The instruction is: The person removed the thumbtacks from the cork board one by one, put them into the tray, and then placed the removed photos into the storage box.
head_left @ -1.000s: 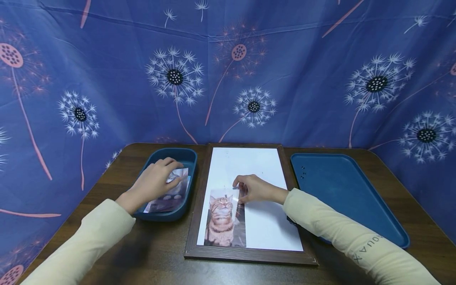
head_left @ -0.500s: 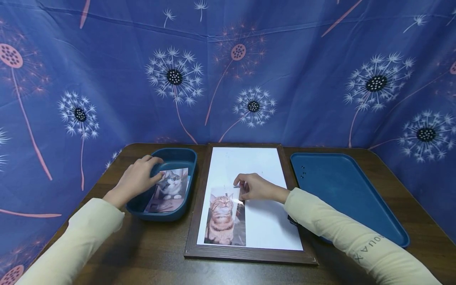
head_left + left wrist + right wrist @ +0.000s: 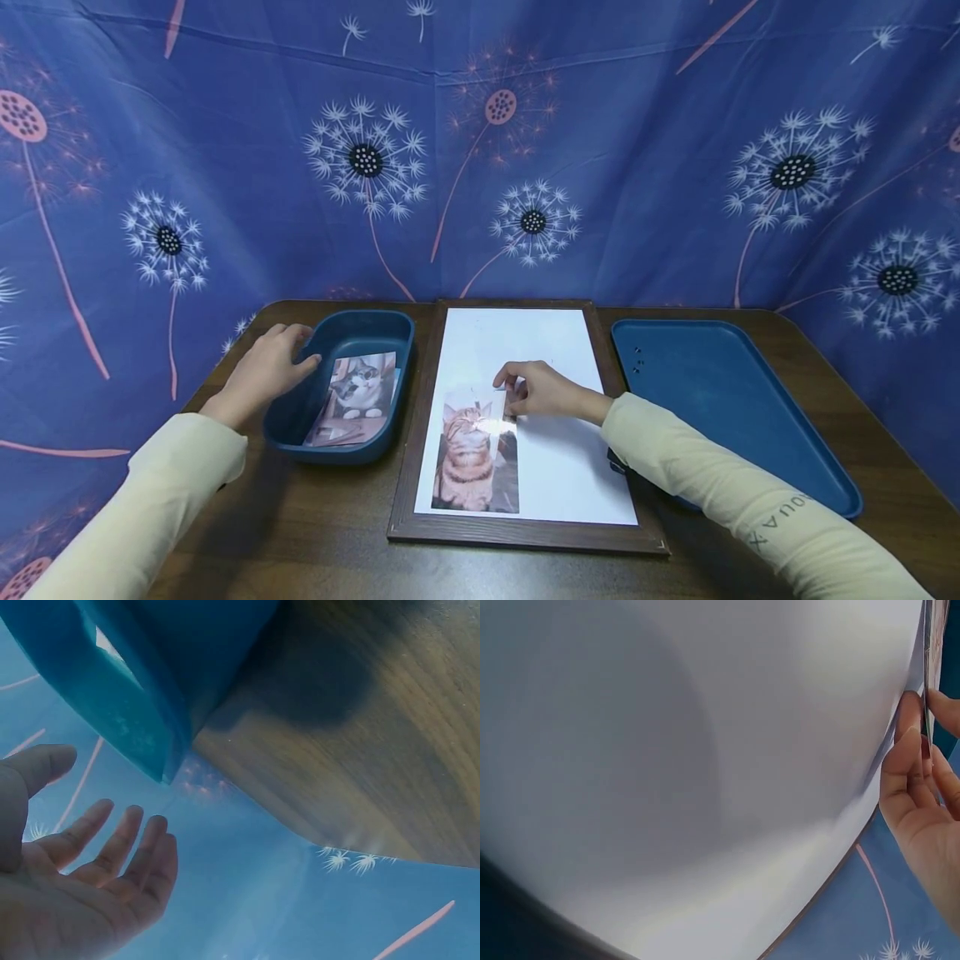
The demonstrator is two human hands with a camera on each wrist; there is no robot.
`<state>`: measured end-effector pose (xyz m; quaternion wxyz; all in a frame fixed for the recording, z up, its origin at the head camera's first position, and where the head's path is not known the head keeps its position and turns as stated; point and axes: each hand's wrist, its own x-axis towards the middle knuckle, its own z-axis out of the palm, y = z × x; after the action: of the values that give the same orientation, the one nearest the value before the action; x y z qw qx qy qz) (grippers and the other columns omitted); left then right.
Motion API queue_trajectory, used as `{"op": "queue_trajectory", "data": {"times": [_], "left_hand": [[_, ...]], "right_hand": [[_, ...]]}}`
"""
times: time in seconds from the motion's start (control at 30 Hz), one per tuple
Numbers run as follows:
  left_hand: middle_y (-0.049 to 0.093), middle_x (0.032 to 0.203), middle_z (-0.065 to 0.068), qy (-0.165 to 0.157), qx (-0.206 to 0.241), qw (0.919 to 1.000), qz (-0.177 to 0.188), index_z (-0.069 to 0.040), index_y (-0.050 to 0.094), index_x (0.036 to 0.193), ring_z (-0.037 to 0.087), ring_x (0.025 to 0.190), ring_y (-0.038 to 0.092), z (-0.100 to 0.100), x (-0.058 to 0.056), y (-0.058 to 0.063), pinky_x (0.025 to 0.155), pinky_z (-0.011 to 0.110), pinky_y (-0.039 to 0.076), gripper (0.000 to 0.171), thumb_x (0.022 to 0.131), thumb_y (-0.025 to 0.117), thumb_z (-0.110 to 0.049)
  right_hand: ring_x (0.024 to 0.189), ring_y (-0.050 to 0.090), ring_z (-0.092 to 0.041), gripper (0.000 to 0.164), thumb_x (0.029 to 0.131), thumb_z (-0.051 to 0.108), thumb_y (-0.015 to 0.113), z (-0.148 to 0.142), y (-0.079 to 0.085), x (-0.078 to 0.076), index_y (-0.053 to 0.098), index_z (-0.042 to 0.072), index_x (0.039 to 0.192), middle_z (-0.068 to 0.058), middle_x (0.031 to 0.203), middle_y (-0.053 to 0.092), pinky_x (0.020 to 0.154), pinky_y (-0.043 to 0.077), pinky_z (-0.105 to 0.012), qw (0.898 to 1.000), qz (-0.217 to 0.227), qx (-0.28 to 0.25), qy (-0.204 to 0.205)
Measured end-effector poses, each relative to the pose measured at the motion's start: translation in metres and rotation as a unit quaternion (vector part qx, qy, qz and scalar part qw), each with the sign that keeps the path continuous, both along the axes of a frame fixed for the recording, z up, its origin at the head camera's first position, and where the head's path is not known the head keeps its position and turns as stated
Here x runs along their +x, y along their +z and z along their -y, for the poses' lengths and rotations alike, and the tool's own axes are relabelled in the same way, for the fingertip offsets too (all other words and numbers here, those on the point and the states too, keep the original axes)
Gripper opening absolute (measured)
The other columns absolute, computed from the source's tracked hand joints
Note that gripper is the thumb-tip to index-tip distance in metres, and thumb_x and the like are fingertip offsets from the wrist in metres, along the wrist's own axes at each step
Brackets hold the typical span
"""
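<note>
My right hand [image 3: 547, 390] pinches the upper right corner of a photo of an orange tabby cat with closed eyes [image 3: 467, 471]. The photo stands over the lower left part of a white board with a brown frame [image 3: 577, 475], and glare crosses its upper part. Seen from the right wrist, thumb and fingers hold the photo [image 3: 930, 667] edge-on. My left hand [image 3: 262, 367] holds nothing, fingers spread by the left rim of a deep blue bin [image 3: 408, 337]. Photos lie in that bin, with a grey-and-white cat photo [image 3: 363, 387] on top.
A flat blue tray [image 3: 720, 400] lies right of the board, with several small black pieces [image 3: 637, 360] at its upper left. My right sleeve passes over its near side. A dandelion-print cloth [image 3: 645, 167] hangs behind the brown wooden table [image 3: 315, 525].
My left hand has drawn back left from over the photos to the bin's left rim, uncovering the grey-and-white cat photo. The right hand keeps its pinch, and glare has grown on the tabby photo.
</note>
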<state>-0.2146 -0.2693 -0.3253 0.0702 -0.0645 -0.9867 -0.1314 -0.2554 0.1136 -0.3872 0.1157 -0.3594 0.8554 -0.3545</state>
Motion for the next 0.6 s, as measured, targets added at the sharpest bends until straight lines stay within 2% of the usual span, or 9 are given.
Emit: {"op": "queue_trajectory", "data": {"times": [0.23, 0.37, 0.6], "left_hand": [[0.044, 0.122, 0.032, 0.028, 0.034, 0.9977, 0.051, 0.01, 0.041, 0.127, 0.047, 0.111, 0.043, 0.007, -0.003, -0.002, 0.089, 0.058, 0.039, 0.054, 0.088, 0.056, -0.025], [0.044, 0.121, 0.036, 0.032, 0.043, 0.9965, 0.064, 0.014, 0.039, 0.126, 0.049, 0.111, 0.044, 0.013, -0.007, -0.004, 0.089, 0.057, 0.039, 0.056, 0.088, 0.057, -0.024], [0.05, 0.117, 0.036, 0.05, 0.055, 0.9915, 0.107, 0.016, 0.039, 0.124, 0.047, 0.104, 0.05, 0.021, -0.01, -0.006, 0.085, 0.054, 0.044, 0.054, 0.089, 0.054, -0.023]], "right_hand": [[0.06, 0.052, -0.007, 0.028, 0.077, 0.0, 0.068, -0.002, -0.003, -0.002, 0.06, -0.001, 0.104, -0.011, 0.09, 0.056, 0.055, 0.045, -0.019, 1.0, 0.017, -0.007, 0.001], [0.059, 0.052, -0.006, 0.028, 0.077, 0.0, 0.068, -0.003, -0.004, -0.003, 0.06, -0.001, 0.104, -0.012, 0.091, 0.055, 0.053, 0.045, -0.019, 1.0, 0.022, -0.013, 0.005], [0.06, 0.053, -0.007, 0.027, 0.079, -0.001, 0.065, -0.004, -0.002, -0.002, 0.059, -0.003, 0.105, -0.015, 0.093, 0.056, 0.053, 0.046, -0.02, 0.998, 0.048, -0.025, 0.008]]}}
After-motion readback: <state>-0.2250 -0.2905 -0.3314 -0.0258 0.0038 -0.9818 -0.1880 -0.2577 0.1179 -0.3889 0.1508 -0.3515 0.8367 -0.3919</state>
